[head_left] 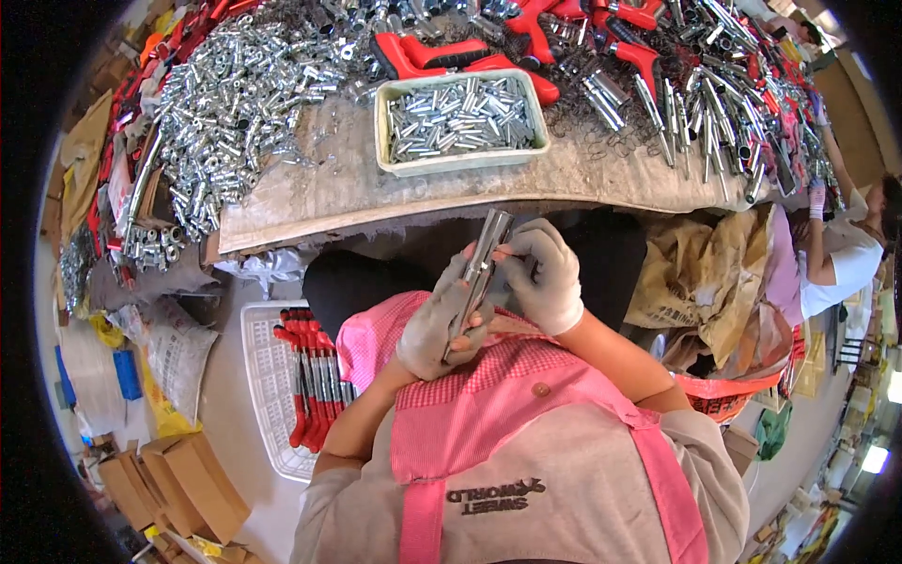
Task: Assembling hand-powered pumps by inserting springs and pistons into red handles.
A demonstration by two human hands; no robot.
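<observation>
Over my lap, my gloved left hand (440, 331) is wrapped round a shiny metal tube (484, 254), which tilts up toward the table with its wider end on top. My gloved right hand (545, 277) is beside the tube's upper part, its thumb and forefinger pinched against the tube's side. Whatever sits between those fingertips is too small to make out. Beyond my hands, on the table, stands a cream plastic tray (383, 141) full of short metal pins (460, 117).
Heaped metal fittings (225, 113) cover the table's left; red plastic handles (442, 56), springs and long rods (705, 122) lie behind and right. A white basket (258, 376) of red-handled tools (315, 376) stands left of my lap. Sacks (695, 282) and another person (846, 254) are at right.
</observation>
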